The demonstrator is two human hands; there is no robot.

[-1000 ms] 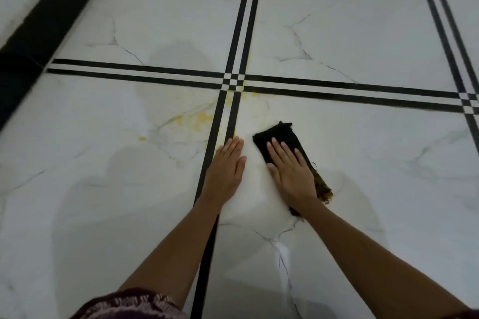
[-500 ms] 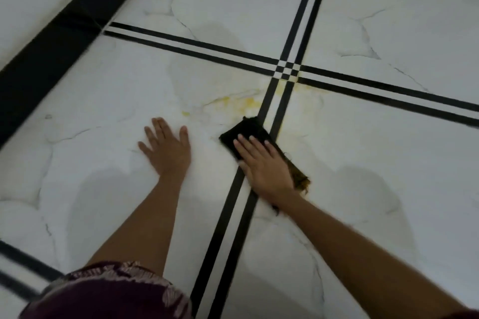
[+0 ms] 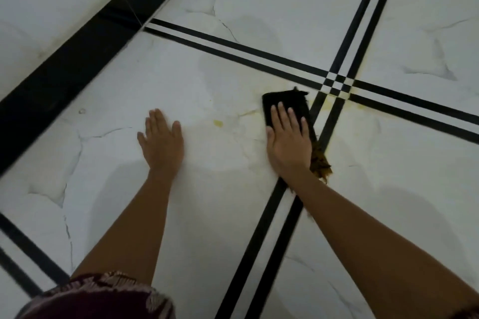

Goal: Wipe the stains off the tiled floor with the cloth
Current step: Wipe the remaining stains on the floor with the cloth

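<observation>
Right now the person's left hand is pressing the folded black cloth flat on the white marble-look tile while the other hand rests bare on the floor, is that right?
Not quite. In the head view it is the right hand that presses the folded black cloth flat on the white marble-look tile; the left hand is the one resting bare on the floor.

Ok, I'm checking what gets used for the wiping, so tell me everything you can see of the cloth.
The cloth is a dark, nearly black folded pad, roughly rectangular, lying flat on the white tiled floor just left of the crossing black stripes. Its near end shows brownish-yellow, frayed-looking fabric sticking out beyond the wrist. The right hand lies flat on top, fingers spread, pressing it down and covering its middle. Yellow stains lie on the tile beside it. The weave is too blurred to tell.
</observation>
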